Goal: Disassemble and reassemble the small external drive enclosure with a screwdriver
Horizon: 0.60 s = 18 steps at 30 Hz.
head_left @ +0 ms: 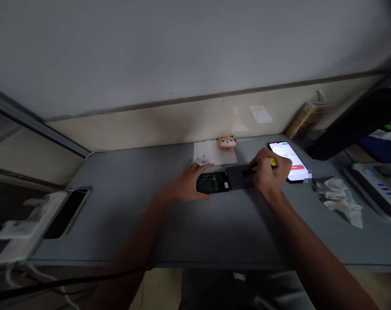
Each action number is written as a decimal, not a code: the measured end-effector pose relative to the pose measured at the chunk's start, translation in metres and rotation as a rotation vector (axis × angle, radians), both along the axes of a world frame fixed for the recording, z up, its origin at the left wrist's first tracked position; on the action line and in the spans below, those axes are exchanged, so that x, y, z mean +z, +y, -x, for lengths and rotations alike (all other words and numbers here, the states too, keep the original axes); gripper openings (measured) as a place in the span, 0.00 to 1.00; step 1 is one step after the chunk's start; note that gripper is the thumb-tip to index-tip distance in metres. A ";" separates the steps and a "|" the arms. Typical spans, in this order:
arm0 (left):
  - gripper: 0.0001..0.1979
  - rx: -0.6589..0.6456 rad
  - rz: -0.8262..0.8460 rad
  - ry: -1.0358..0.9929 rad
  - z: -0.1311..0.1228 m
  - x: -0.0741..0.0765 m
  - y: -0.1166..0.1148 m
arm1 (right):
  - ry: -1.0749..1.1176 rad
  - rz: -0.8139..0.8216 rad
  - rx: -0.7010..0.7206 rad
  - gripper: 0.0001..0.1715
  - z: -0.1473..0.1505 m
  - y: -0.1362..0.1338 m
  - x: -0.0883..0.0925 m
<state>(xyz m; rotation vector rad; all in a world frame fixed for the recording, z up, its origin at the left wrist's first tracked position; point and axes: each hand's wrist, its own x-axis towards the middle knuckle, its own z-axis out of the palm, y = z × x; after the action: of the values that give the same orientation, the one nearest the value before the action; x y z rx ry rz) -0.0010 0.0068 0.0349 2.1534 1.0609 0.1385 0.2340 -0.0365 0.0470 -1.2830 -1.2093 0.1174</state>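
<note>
A slim black electronic device [211,182] lies opened on the grey table, its green circuit board showing. My left hand [189,184] grips its left end, thumb on the near edge and fingers on the far edge. A dark flat panel [236,178] adjoins the device on the right; whether the two are joined I cannot tell. Over this panel my right hand [270,172] is closed around a yellow-and-black screwdriver [255,167], with its dark end pointing left toward the panel. Fingers and shadow hide its tip. Several tiny dark pieces, apparently screws [201,160], rest on a white sheet [211,148] behind the device.
An orange animal-faced case [227,143] sits on the sheet. Right of my right hand lies a lit phone [287,160], then crumpled tissue [340,199] and a white device with blue lights [376,189]. Another phone [67,214] lies at far left. A wall [143,129] borders the back.
</note>
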 end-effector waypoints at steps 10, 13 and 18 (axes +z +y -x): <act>0.43 -0.045 -0.136 -0.128 -0.007 -0.008 0.001 | -0.211 -0.042 0.105 0.19 0.012 -0.003 -0.002; 0.37 -0.041 -0.183 -0.183 -0.015 -0.011 -0.002 | -0.216 -0.047 0.115 0.19 0.011 -0.003 -0.003; 0.35 -0.014 -0.222 -0.239 -0.025 -0.020 -0.008 | -0.188 -0.024 0.107 0.19 0.010 -0.002 -0.002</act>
<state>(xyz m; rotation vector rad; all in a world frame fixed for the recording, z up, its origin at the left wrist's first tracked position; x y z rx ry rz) 0.0235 -0.0015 0.0144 2.2703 0.9279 0.5156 0.2241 -0.0388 0.0450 -1.2286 -1.4366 0.0606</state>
